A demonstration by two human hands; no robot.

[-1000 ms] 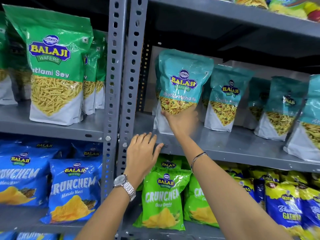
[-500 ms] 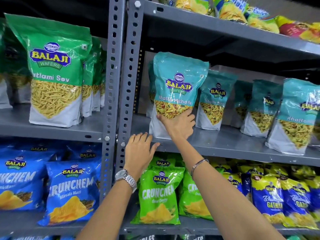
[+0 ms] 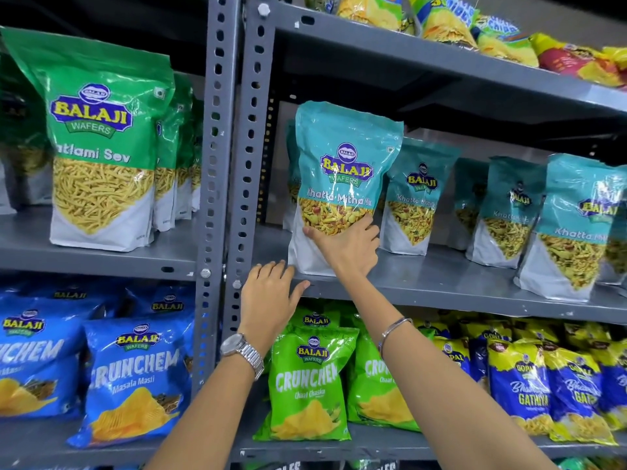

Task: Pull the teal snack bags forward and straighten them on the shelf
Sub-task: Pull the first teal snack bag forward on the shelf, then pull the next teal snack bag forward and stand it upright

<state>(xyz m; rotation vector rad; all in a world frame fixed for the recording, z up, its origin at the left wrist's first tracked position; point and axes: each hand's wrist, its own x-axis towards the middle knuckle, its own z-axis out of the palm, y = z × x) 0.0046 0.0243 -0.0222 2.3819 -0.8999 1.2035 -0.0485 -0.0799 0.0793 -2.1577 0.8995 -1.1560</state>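
Nearest: two bare forearms reach up toward the grey metal shelf. Left wrist carries a silver watch, right wrist a thin bangle.

Left hand: fingers spread loosely, holding nothing, fingertips resting at the shelf's front lip just left of the front bag's base.

Right hand: laid against the lower front of the front teal bag, fingers curled round its lower right edge, thumb across the clear window. A hold on the bag; how firm, cannot tell.

That bag stands upright at the shelf's front edge, beside the perforated upright post.

Further back and right: more teal bags, set deeper on the same shelf and turned at slightly different angles. Another teal bag stands near the front edge at far right.
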